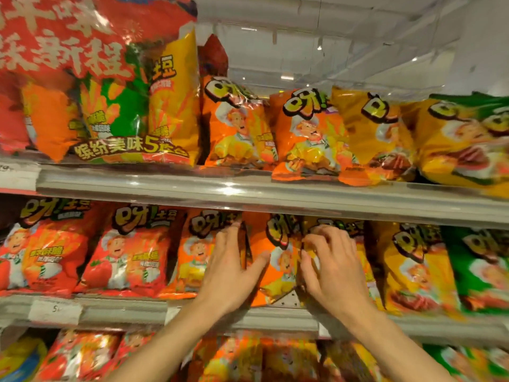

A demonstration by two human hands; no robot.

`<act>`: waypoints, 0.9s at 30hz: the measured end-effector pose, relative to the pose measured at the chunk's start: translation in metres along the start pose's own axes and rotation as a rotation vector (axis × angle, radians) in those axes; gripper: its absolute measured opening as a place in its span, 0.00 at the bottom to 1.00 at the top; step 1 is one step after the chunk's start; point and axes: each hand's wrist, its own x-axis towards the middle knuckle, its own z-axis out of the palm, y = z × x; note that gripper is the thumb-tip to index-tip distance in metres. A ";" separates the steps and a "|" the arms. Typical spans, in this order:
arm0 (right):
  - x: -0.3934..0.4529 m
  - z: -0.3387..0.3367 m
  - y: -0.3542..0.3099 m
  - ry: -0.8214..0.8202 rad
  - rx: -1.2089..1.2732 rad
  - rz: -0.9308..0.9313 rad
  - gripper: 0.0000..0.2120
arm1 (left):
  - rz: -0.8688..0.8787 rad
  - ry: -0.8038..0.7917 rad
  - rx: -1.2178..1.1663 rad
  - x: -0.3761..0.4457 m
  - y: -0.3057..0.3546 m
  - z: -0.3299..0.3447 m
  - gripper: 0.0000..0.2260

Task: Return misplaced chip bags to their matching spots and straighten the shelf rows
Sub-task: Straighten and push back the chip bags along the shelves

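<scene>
A: While both hands work the middle shelf [248,318], I'd call this the straightening step, not a relocation; left hand [230,268] lies flat, fingers spread, against the seam between two orange bags; right hand [329,267] has fingers curled over the left edge of the yellow bag [360,260] next door.

B: Anything actually gripped?

A: Left: nothing; open palm pressing, thumb resting on the tilted orange bag [272,260]; right: looks like a pinch on the yellow bag's edge, but fingertips are buried in the foil, so I can't tell if it's closed on it or just pushing.

B: Where's the bag relative to the hands?

A: Tilted orange bag sits between them, touching both; leaning, bottom corner hanging over the shelf lip; left neighbour orange bag [192,252] upright, under the left fingers.

B: Next move?

A: My read: part the yellow bag rightward, rotate the orange one upright, seat it back behind the lip; needs light pressure, foil is slippery and crushable; top shelf row [316,133] also leans, likely pending.
</scene>
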 end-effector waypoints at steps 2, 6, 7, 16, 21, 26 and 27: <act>-0.011 0.005 0.019 -0.097 -0.105 0.047 0.16 | -0.042 -0.011 0.045 0.000 0.013 0.017 0.40; -0.025 0.020 0.030 -0.336 -0.175 0.090 0.25 | -0.135 -0.014 0.077 0.002 0.024 0.037 0.41; -0.027 0.022 0.032 -0.357 -0.170 0.108 0.27 | -0.140 -0.010 0.079 0.003 0.024 0.040 0.40; -0.028 0.015 0.063 -0.372 -0.207 0.163 0.27 | -0.139 0.035 0.001 0.006 0.030 0.046 0.37; -0.025 0.015 0.066 -0.361 -0.112 0.188 0.28 | -0.187 0.024 -0.176 0.007 0.026 0.035 0.40; 0.001 -0.009 0.047 -0.354 0.343 0.262 0.28 | -0.234 -0.010 -0.360 0.007 0.023 0.013 0.36; 0.006 -0.012 0.040 -0.402 0.456 0.283 0.29 | -0.235 -0.027 -0.382 0.006 0.021 0.009 0.34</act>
